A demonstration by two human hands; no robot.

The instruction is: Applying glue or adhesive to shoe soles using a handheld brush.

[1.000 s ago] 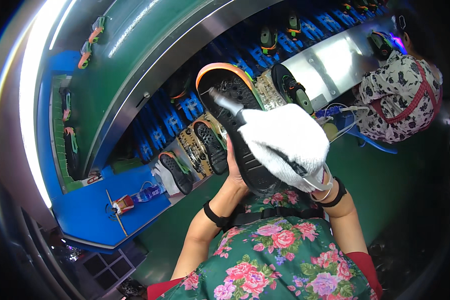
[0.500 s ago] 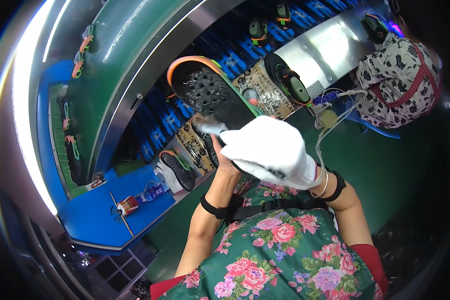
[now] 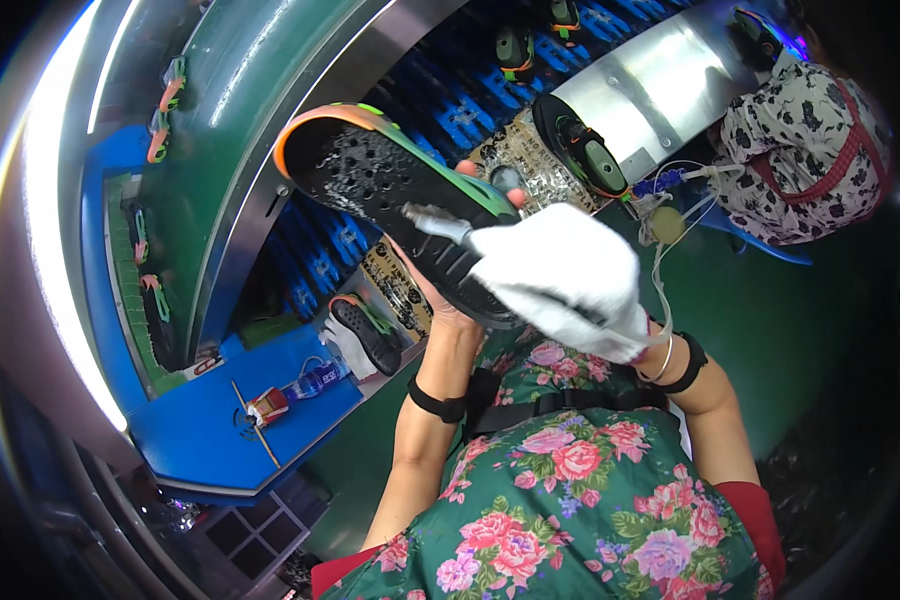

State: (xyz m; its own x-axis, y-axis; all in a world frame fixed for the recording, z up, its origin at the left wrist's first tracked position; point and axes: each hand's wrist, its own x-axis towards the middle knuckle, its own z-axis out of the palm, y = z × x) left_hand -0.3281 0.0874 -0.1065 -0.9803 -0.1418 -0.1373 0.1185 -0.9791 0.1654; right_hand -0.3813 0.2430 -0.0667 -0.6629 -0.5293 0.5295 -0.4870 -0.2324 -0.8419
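Note:
My left hand is bare and grips a black shoe sole with an orange and green rim from underneath. Its fingers curl round the far side, and the rest of it is hidden under the sole. Small holes dot the sole's inside, which looks wet and shiny toward the toe end. A white cloth glove covers my right hand, closed round a small brush. The brush tip lies over the middle of the sole, close to its surface; the glove hides most of the handle.
Another sole rests by a white glove beside the blue table, which carries a plastic bottle. Black-green shoe parts stand by the metal plate. A co-worker sits at the right, near hanging hoses.
The sole has swung so its toe end points further left. The brush has moved from the sole's left edge to over its middle. Both hands keep their hold.

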